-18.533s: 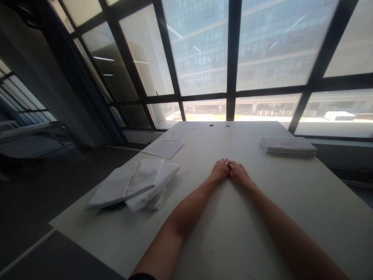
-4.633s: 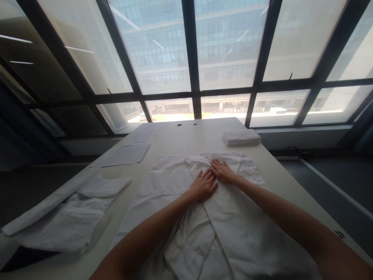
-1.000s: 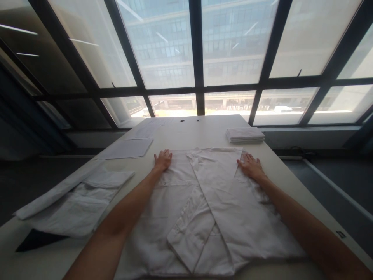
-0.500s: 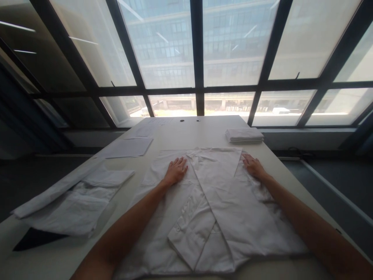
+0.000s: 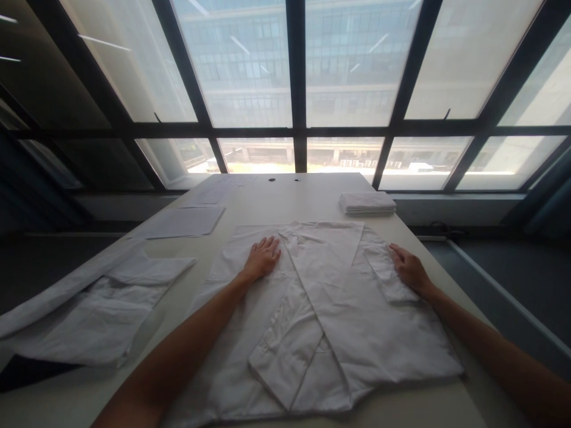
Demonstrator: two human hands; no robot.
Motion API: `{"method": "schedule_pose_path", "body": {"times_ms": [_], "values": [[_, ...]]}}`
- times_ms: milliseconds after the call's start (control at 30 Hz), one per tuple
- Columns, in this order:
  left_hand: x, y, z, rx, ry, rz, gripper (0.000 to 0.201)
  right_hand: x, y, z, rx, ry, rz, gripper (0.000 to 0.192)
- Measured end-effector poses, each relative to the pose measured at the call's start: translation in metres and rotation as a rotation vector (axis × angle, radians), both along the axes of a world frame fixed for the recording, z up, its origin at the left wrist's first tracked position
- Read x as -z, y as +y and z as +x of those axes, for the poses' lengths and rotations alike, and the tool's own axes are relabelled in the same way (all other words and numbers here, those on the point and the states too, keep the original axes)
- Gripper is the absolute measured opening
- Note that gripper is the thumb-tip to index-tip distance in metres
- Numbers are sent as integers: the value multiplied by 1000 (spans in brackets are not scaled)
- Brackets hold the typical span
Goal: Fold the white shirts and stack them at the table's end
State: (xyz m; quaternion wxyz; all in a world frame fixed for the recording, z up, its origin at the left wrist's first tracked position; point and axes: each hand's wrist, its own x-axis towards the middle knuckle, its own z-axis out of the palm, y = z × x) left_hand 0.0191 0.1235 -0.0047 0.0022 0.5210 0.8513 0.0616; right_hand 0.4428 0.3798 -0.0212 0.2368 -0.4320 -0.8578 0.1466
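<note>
A white long-sleeved shirt (image 5: 339,309) lies spread on the white table, partly folded, one sleeve slanting across its middle down to a buttoned cuff (image 5: 264,351). My left hand (image 5: 262,258) rests flat on the shirt's upper left part, fingers stretched out. Over at the right side, my right hand (image 5: 409,270) is closed at the edge of a folded, rumpled sleeve part (image 5: 386,273), fingers curled against the cloth. The tips of its thumb and fingers are partly hidden.
A neat stack of folded white cloth (image 5: 367,203) sits at the far right of the table (image 5: 294,205). Paper sheets (image 5: 185,222) lie at the left. Nearer on the left are another white garment (image 5: 100,315) and a dark piece (image 5: 33,371). Windows stand beyond.
My right hand has moved outward to the right, and the sleeve cloth beside it now lies further out and flatter. My left hand stays on the shirt. The view has shifted slightly.
</note>
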Motion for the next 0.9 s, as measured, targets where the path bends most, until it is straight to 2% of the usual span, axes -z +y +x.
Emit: {"method": "schedule_pose_path", "body": {"times_ms": [167,300,433,533,600,733,833,900], "values": [[1,1,-1,7,12,-1,58,4,-53,9,-185,-215,109,58],[1,2,-1,2,25,0,57,9,-78,25,-193,-338,150,64],[0,2,0,3,15,-3,57,18,-77,44,-166,-350,119,71],[-1,2,1,2,23,0,56,22,-61,53,-120,-322,41,74],[-2,2,2,1,33,1,56,17,-45,54,-95,-260,-49,76],[-4,3,3,6,49,-2,56,-6,-20,29,-107,-129,-92,77],[-5,4,3,-2,60,-11,56,-19,-16,-10,-142,-237,-70,72],[-5,4,3,-4,64,-17,56,-20,-16,-36,-175,-326,-41,69]]}}
